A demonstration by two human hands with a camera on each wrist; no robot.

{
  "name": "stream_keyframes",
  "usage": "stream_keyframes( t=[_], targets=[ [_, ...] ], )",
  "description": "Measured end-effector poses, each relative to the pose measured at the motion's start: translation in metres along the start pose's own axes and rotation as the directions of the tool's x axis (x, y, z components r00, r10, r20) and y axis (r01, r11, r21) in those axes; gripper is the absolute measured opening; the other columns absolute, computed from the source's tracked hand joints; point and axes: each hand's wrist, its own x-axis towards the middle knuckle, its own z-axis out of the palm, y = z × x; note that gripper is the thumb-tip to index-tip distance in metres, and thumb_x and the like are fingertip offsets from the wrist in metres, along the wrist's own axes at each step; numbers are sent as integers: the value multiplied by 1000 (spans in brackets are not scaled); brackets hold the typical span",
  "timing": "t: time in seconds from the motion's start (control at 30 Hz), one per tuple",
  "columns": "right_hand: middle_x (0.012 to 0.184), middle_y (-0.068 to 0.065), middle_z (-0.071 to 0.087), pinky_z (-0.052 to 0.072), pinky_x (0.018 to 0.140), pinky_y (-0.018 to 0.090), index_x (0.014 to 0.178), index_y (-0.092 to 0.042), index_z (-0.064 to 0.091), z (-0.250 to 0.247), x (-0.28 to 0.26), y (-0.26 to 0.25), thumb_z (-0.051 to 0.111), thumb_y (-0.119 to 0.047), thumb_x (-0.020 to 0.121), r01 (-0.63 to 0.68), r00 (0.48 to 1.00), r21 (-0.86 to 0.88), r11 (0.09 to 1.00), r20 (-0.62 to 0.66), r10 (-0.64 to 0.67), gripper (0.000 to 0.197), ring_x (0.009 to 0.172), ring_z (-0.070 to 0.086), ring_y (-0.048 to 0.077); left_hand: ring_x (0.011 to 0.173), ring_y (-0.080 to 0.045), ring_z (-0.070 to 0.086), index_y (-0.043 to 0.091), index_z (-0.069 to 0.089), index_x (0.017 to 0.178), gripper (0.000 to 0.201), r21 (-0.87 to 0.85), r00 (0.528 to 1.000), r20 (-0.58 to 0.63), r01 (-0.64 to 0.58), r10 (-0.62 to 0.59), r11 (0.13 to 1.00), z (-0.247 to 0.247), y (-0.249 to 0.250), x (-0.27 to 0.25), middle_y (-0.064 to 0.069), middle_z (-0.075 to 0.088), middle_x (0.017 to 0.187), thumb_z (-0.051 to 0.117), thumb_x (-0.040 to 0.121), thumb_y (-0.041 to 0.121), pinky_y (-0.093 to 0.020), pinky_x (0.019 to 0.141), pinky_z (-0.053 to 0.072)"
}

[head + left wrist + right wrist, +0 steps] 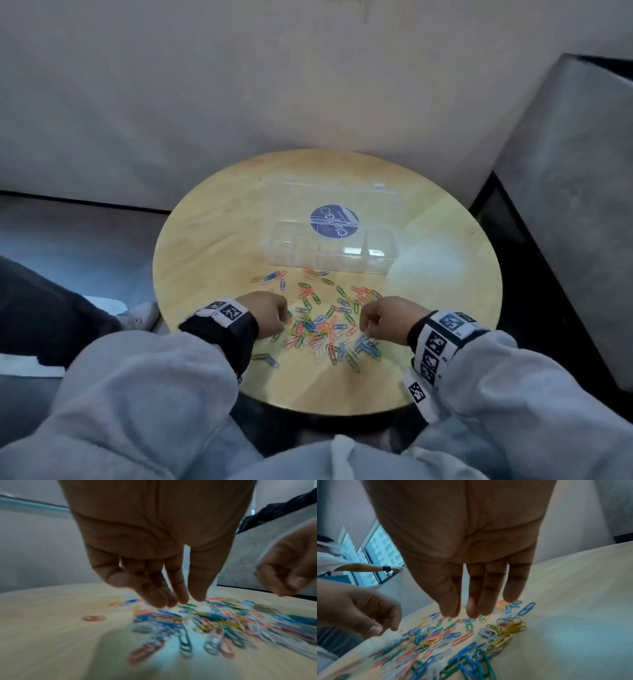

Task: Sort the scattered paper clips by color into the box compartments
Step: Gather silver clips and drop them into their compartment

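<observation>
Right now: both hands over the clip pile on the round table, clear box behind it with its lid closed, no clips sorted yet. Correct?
One thing is off: the clear box is open, its lid raised behind it, as the head view shows. The rest holds: the left hand and the right hand are over the paper clips on the round table, and no clips show in the compartments.
</observation>
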Motion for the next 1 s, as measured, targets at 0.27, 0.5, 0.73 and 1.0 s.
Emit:
stream_keyframes(
  t=[0.27,0.5,0.73,1.0],
  targets=[
    [120,-1,56,46,83,32,117,-28,57,16,36,-15,54,-11,87,162,984,-232,959,116,-138,35,106,56,21,80,-18,57,26,60,83,7,134,984,93,-165,154,977,22,41,27,4,64,89,61,76,27,-26,61,40],
    [92,-3,46,40,71,29,95,-20,60,25,52,-5,58,-16,82,164,986,-214,963,50,-157,13,88,51,19,76,-16,50,27,55,81,9,100,985,17,-171,170,980,28,48,42,8,52,76,63,77,26,-24,52,31],
    [91,-6,45,37,72,26,90,-25,55,28,52,-4,59,-19,82,172,985,-161,972,27,-170,10,86,47,15,79,-16,52,26,60,89,13,68,981,30,-195,194,978,29,46,38,8,53,80,65,77,28,-25,55,33],
    [94,2,60,45,72,32,79,-20,57,30,46,-10,53,-15,83,145,989,-156,977,34,-142,8,85,55,20,86,-22,59,23,63,89,9,127,981,54,-190,185,973,30,53,40,0,63,92,65,80,23,-25,59,34]
  ],
)
